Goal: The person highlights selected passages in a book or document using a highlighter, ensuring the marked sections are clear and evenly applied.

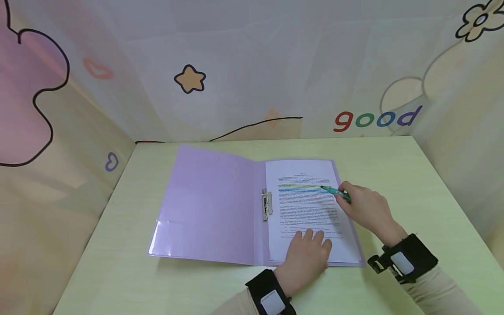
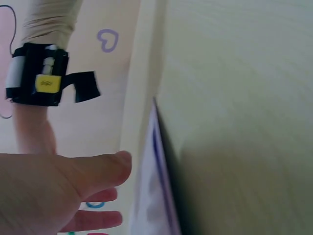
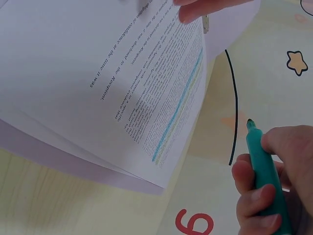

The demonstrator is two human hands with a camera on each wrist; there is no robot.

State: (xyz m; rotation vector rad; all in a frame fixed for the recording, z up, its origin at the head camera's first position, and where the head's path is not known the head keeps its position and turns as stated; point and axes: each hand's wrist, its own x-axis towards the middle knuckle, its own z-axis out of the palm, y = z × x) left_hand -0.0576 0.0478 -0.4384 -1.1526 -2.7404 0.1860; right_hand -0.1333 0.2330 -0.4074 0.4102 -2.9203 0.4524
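Note:
A lilac folder (image 1: 212, 205) lies spread on the table, its metal clip (image 1: 266, 204) beside the left edge of a printed sheet (image 1: 281, 249). Near the top of the text run a yellow and a blue highlighted line. My right hand (image 1: 366, 208) pinches a teal highlighter (image 3: 266, 171), its dark tip uncapped over the right end of those lines; whether it touches the paper I cannot tell. On the sheet's lower part my left hand (image 1: 307, 260) rests with fingers extended. In the left wrist view its thumb (image 2: 105, 169) shows above the folder's edge.
The pale wooden table (image 1: 110, 271) extends on both sides of the folder. Behind it stands a printed backdrop (image 1: 252, 65) with a star and the word "good". Black straps with devices (image 1: 411, 258) sit on both wrists.

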